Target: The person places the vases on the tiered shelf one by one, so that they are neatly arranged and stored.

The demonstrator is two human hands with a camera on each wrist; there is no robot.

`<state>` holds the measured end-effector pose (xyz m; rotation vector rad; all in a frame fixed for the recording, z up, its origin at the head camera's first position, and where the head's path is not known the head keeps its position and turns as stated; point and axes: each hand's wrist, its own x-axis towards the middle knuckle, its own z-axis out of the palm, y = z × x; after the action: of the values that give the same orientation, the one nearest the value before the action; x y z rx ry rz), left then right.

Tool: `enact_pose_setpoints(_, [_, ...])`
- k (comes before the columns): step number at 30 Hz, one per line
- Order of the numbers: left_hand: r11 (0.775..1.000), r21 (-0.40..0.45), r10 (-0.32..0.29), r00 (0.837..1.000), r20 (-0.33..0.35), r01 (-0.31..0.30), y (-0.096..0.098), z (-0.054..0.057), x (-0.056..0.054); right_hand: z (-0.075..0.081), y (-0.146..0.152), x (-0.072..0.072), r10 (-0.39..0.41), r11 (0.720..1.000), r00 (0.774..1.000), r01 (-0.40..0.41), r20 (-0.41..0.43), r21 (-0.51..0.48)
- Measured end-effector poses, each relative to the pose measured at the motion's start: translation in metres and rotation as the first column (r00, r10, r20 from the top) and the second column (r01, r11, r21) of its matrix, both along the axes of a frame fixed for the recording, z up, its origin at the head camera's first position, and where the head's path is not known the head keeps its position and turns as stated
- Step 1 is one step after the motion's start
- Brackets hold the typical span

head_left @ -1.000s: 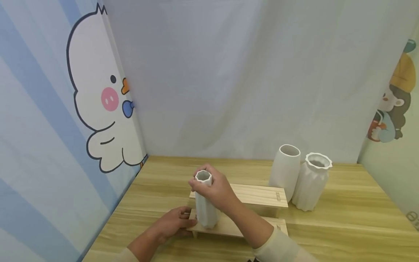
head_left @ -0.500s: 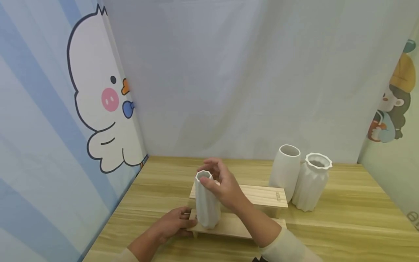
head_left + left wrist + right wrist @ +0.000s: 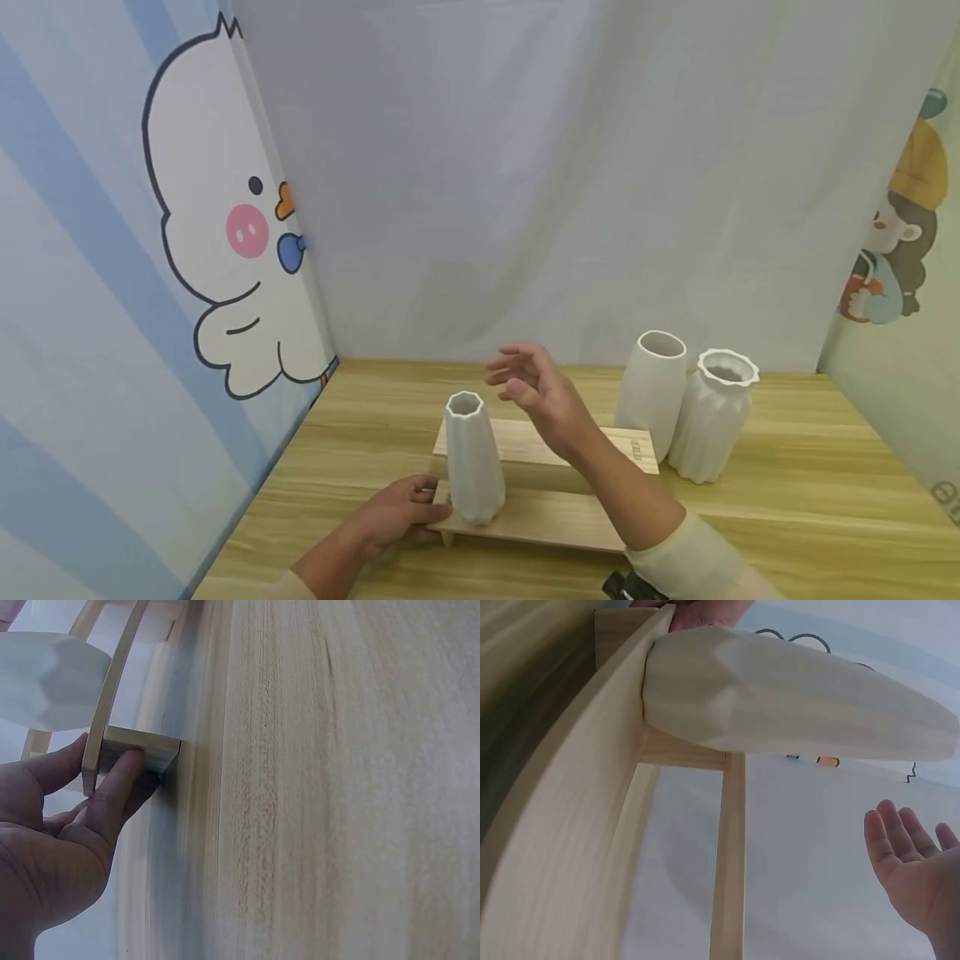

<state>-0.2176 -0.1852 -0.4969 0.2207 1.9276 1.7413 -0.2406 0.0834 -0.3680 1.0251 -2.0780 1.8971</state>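
Note:
A slim white faceted vase stands upright on the left end of the lower step of a two-step wooden stand. My left hand grips that end of the stand. In the left wrist view, the thumb lies on the vase's side of the board and the fingers press against the leg below. My right hand hovers above the upper step, right of the vase and apart from it, its fingers loosely spread and holding nothing. The right wrist view shows the vase on the board, clear of the right hand.
Behind the stand's right end are two wider white vases: a smooth one and a pleated one with a wavy rim. A wood-grain table lies beneath everything. Grey cloth hangs along its back edge, with printed curtains at both sides.
My right hand has let go of the slim vase's top and drawn away to the right and up. The vase stays on the step. My left hand keeps its hold on the stand.

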Motion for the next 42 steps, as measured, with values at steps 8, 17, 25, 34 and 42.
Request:
enact_pose_setpoints(8, [1.000, -0.025, 0.015, 1.000, 0.008, -0.015, 0.001, 0.000, 0.000, 0.004, 0.019, -0.004, -0.015, 1.000, 1.000, 0.015, 0.001, -0.005])
enact_pose_setpoints(17, [1.000, -0.026, 0.015, 1.000, 0.010, -0.014, 0.002, 0.001, 0.000, 0.010, 0.044, -0.006, -0.081, 0.995, 0.997, 0.082, -0.019, 0.052])
enact_pose_setpoints(25, [1.000, -0.022, 0.008, 1.000, 0.012, -0.008, 0.002, 0.002, 0.000, 0.015, 0.071, -0.004, -0.144, 0.980, 0.988, 0.151, -0.063, 0.133])
enact_pose_setpoints(34, [1.000, -0.028, 0.014, 1.000, 0.010, -0.013, 0.001, 0.001, -0.002, 0.020, 0.103, -0.008, -0.244, 0.945, 0.962, 0.264, -0.122, 0.195])
enact_pose_setpoints(42, [0.999, -0.053, 0.010, 1.000, 0.012, -0.010, 0.002, 0.003, -0.001, 0.024, 0.130, -0.003, -0.341, 0.897, 0.929, 0.367, -0.143, 0.247])
